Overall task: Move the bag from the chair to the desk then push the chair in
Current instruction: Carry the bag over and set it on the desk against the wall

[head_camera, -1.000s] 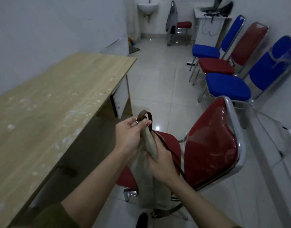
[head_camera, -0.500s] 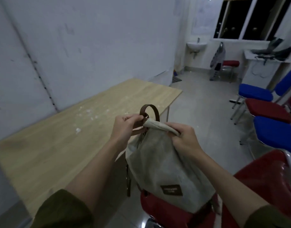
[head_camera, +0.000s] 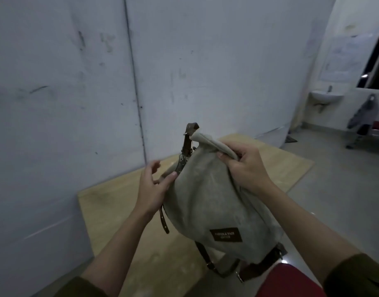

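Observation:
A grey canvas bag [head_camera: 208,198] with brown leather straps and a dark label hangs in the air over the near edge of the wooden desk [head_camera: 111,211]. My right hand [head_camera: 244,168] grips the bunched cloth at the bag's top. My left hand [head_camera: 154,185] is at the bag's left side by the strap buckle, fingers spread, thumb touching the cloth, not closed on it. The red chair [head_camera: 291,281] shows only as a patch of seat at the bottom right, under the bag's dangling straps.
A grey-white wall [head_camera: 98,82] runs right behind the desk. A wash basin [head_camera: 325,97] hangs on the far wall at the right, with a hung garment [head_camera: 364,112] and another chair beside it. Tiled floor [head_camera: 334,179] lies right of the desk.
The bag has risen off the red chair and moved left over the desk. My left hand has let go of the brown strap loop and now rests open against the bag's side.

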### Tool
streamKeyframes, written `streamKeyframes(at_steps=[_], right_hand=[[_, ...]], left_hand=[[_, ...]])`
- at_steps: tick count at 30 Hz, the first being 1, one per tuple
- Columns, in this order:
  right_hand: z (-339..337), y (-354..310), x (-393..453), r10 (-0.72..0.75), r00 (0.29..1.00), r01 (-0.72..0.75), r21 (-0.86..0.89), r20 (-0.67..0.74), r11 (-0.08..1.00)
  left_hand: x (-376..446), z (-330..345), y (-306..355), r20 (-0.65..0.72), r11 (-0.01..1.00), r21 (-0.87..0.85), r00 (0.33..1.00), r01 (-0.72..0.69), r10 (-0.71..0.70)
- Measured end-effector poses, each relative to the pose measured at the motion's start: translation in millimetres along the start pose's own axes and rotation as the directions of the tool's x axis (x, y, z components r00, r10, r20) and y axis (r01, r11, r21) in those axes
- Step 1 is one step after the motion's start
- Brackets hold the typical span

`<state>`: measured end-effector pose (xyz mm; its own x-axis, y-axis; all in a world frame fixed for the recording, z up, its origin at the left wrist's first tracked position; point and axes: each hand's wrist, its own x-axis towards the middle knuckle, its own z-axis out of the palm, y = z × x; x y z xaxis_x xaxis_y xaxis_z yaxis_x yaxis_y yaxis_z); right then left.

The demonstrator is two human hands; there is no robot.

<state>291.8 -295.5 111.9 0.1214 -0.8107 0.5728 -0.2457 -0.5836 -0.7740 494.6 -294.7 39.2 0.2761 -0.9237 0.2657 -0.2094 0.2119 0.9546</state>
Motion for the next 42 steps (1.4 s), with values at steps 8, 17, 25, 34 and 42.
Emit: streamKeyframes(at_steps=[8,17,25,34,42], right_hand=[[98,22,55,0.021,1.0,-0.023,0.225,0.009,0.974],[179,68,131,0.06,0.989,-0.099,0.298,0.137,0.949],[237,96,249,-0.13,0.966,0.07,0.258,0.223,0.964],[314,160,308,-0.049,0.941,0.012,0.111,0.335,0.994],[350,226,273,0.001,0.857,-0.003,0.003,0.516,1.0]], left_hand=[[17,-92,-48,0.257,0.989,-0.094,0.962,0.115,-0.087],[77,-113,-75,-0.298,0.99,0.033,0.947,0.137,-0.121],[182,-122,-78,-0.58,0.995,0.063,0.814,0.077,-0.026],[243,-132,-118,-0.732,0.981,0.169,0.678,0.095,0.06],[206,-121,-189,-0.751,0.957,0.109,0.653,0.269,-0.097]])
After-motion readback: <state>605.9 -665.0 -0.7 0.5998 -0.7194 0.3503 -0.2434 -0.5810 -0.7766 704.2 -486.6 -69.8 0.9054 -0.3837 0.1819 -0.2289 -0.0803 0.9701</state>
